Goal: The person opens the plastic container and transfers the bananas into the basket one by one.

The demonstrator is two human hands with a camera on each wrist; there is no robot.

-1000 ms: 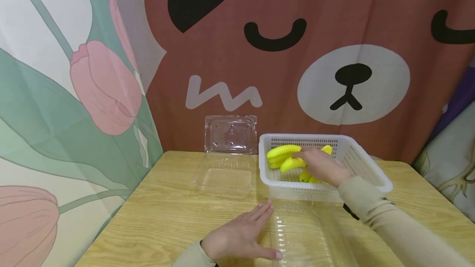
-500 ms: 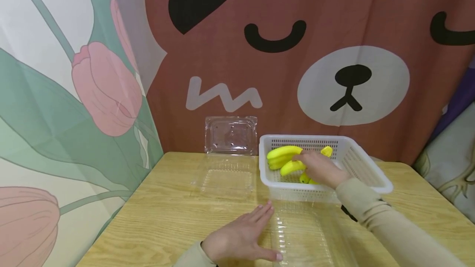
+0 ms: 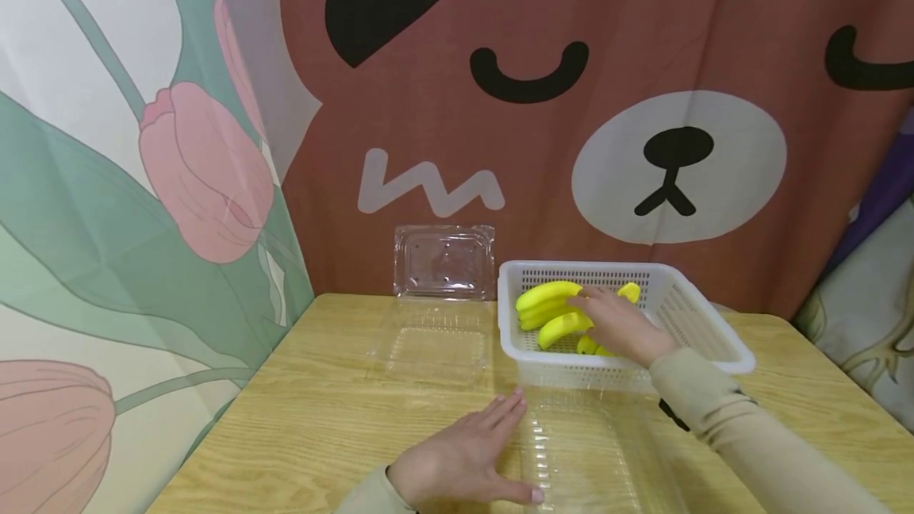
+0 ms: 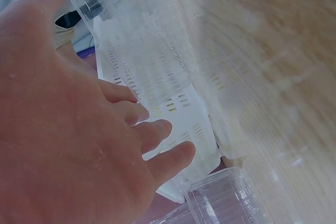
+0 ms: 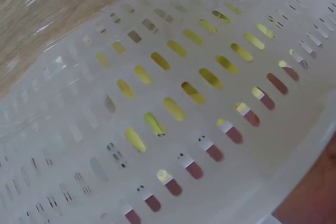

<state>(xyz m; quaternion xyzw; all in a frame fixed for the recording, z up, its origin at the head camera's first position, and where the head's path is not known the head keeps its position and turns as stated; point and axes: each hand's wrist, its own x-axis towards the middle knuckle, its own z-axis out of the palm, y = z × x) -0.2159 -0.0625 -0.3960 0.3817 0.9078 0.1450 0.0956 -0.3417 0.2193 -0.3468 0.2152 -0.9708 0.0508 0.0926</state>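
In the head view, my right hand (image 3: 623,324) reaches into a white perforated basket (image 3: 714,339) over bright yellow bananas. Its fingertips are by a front banana (image 3: 560,330) and the back bananas (image 3: 546,301); the thumb and the undersides of the fingers are hidden, so I cannot tell its hold. My left hand (image 3: 460,450) lies with straight fingers at the left side of a clear plastic container (image 3: 540,443), its thumb at the container's edge. In the left wrist view the left hand (image 4: 84,124) shows spread fingers. Yellow shows through the slots of the basket wall (image 5: 252,166).
A second clear container (image 3: 443,347) stands at the back left, its lid (image 3: 444,260) raised against the bear-printed curtain (image 3: 428,101). The basket stands at the back right of the wooden table (image 3: 286,419). A tulip-printed curtain (image 3: 207,173) hangs on the left.
The front banana has shifted slightly toward me, away from the back bananas. My right hand has moved only slightly within the basket. My left hand stays in place.
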